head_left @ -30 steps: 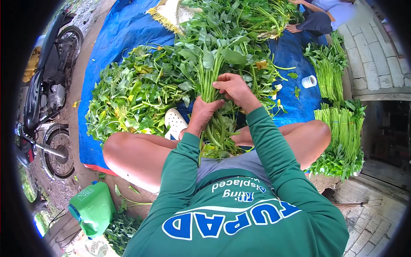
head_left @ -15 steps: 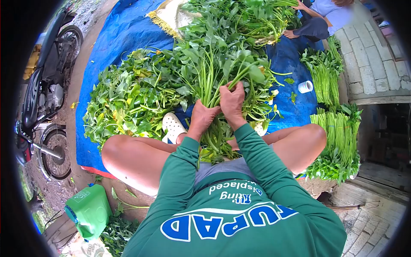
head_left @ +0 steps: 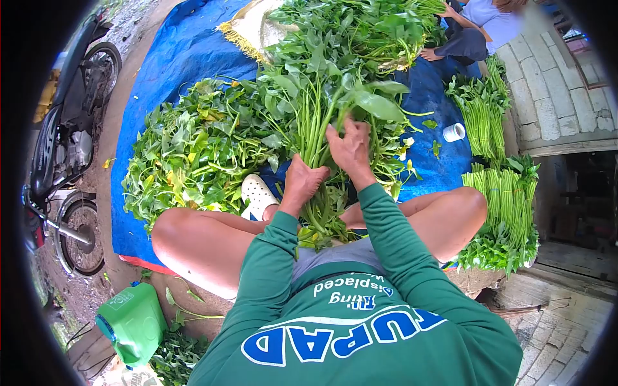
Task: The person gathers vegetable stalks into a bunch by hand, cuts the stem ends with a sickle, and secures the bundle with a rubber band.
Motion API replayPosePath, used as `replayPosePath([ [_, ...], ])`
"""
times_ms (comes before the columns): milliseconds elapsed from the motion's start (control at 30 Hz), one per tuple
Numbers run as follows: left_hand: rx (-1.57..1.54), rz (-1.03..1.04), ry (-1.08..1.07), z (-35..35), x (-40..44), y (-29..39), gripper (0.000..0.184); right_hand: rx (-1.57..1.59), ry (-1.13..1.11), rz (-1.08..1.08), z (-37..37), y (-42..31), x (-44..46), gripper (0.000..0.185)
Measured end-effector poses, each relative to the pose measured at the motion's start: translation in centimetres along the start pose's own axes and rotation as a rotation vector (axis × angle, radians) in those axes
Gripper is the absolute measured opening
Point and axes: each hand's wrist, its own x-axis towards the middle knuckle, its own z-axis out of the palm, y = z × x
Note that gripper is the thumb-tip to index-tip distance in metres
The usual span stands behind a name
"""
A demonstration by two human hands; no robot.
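Observation:
My left hand (head_left: 304,181) is wrapped round a bunch of water spinach (head_left: 313,125), its long green stems rising from the fist and leaves hanging below toward my lap. Close beside it on the right, my right hand (head_left: 349,151) has its fingertips pinched at a leafy stem (head_left: 338,114) along the bunch's right side. A broad leaf (head_left: 380,105) stands out just above those fingers. Exactly where the fingertips meet the stem is slightly blurred. Loose water spinach (head_left: 199,145) is heaped to the left of the bunch.
A blue tarp (head_left: 164,71) lies under the greens. Tied bundles (head_left: 499,199) are stacked at right, near a white cup-like roll (head_left: 454,132). Another person (head_left: 473,35) sits at the far right. A motorcycle (head_left: 67,148) and a green jug (head_left: 132,321) stand at left.
My right hand has drawn slightly away from my left, its fingers shifting up along the stem. The broad leaf has swung downward and left. My left hand keeps its grip on the bunch.

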Motion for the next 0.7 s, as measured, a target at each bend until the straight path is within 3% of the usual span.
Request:
replayPosePath([
  [33,-0.023,0.003,-0.062,-0.3,0.1,0.1,0.056,0.125,-0.231,-0.042,0.1,0.0,1.0,0.057],
  [133,-0.261,-0.121,-0.191,-1.7,-0.4,1.8,0.043,0.235,-0.463,0.039,3.7,-3.1,3.1,0.058],
  [167,-0.300,-0.107,-0.140,-2.3,-0.5,2.3,0.033,0.281,-0.449,-0.105,6.3,-2.8,4.2,0.055],
  [267,-0.452,-0.150,0.127,-3.8,-0.1,2.7,0.030,0.554,-0.633,-0.209,3.0,-4.8,7.3,0.051],
  [300,-0.454,-0.150,0.181,-4.4,-0.2,3.3,0.030,0.574,-0.450,-0.229,2.3,-2.8,8.0,0.047],
  [333,-0.460,-0.145,0.242,-5.0,0.0,3.4,0.030,0.513,-0.335,-0.115,0.6,-0.5,8.3,0.044],
  [367,-0.501,-0.143,0.285,-5.4,0.8,2.3,0.030,0.460,-0.225,0.005,-1.1,1.8,8.7,0.042],
  [400,-0.492,-0.151,0.285,-5.7,0.9,1.5,0.031,0.326,-0.172,0.261,-3.4,3.9,9.0,0.042],
  [467,-0.475,-0.149,0.279,-5.8,1.6,1.2,0.033,-0.252,-0.248,0.309,-2.4,13.3,8.4,0.039],
  [700,-0.497,-0.211,0.178,-4.0,2.0,0.7,0.038,-0.133,-0.054,0.258,-3.0,14.9,5.2,0.031],
])
